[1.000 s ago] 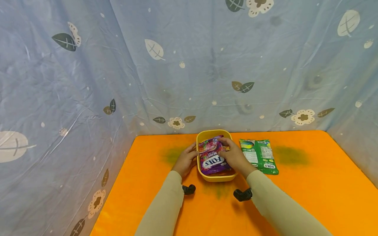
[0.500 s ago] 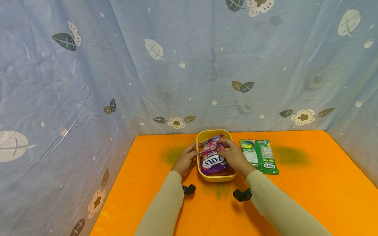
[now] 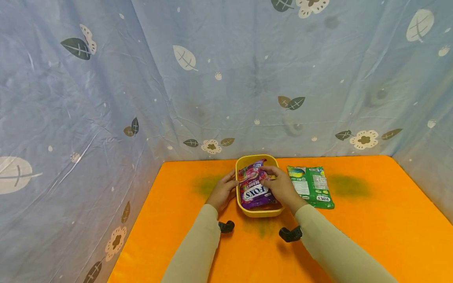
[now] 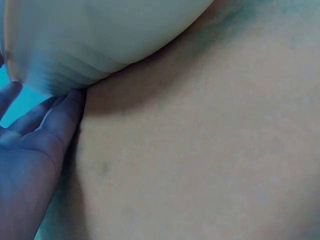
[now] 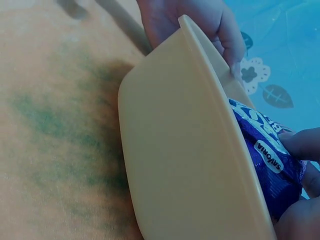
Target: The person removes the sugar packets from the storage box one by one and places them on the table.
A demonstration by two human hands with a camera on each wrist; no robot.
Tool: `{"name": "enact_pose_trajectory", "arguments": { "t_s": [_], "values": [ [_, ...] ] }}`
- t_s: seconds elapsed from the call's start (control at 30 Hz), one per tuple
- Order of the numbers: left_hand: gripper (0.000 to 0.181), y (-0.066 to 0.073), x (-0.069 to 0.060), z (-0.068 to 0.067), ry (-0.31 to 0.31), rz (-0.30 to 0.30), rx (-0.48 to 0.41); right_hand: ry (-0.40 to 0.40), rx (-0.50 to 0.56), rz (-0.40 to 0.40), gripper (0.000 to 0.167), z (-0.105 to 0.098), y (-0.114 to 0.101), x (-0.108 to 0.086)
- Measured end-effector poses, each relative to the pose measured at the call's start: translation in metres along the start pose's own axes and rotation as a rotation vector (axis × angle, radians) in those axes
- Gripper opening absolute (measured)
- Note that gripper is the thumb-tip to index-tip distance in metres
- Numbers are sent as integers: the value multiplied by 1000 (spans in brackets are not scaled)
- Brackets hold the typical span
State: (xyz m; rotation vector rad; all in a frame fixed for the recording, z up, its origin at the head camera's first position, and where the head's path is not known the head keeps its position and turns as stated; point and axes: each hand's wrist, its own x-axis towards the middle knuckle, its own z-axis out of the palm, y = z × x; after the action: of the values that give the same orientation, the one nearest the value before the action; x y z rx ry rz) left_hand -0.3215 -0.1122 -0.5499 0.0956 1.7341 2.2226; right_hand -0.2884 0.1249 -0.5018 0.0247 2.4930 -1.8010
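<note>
A yellow plastic tub [image 3: 260, 214] stands on the orange table, and a purple FOX'S berries candy bag [image 3: 255, 192] lies inside it. My left hand [image 3: 222, 193] holds the tub's left side, its thumb at the rim. In the left wrist view, fingers [image 4: 62, 117] of that hand touch the outer wall low down. With thumb and fingers, my right hand [image 3: 283, 189] grips the right edge of the bag. The right wrist view shows the bag [image 5: 272, 167] standing a little above the tub's rim. What lies under the bag is mostly hidden.
A green FOX'S candy bag [image 3: 313, 188] lies flat on the table, just right of the tub. The orange table [image 3: 255, 255] extends to both sides. Blue patterned curtains [image 3: 226, 78] rise close behind it. A black mount [image 3: 291, 234] sits at each wrist.
The purple bag's upper end has shifted very slightly up and left under the right hand. The left hand and the tub stay in place.
</note>
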Motion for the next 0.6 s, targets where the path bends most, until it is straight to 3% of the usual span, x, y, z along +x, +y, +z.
{"name": "enact_pose_trajectory", "arguments": {
  "t_s": [0.2,0.6],
  "values": [
    [62,-2,2,-1,-6,-2,-22,17,40,-22,50,0,-2,-2],
    [63,0,0,0,-11,7,-5,44,76,33,52,-15,-8,-3]
  ]
}}
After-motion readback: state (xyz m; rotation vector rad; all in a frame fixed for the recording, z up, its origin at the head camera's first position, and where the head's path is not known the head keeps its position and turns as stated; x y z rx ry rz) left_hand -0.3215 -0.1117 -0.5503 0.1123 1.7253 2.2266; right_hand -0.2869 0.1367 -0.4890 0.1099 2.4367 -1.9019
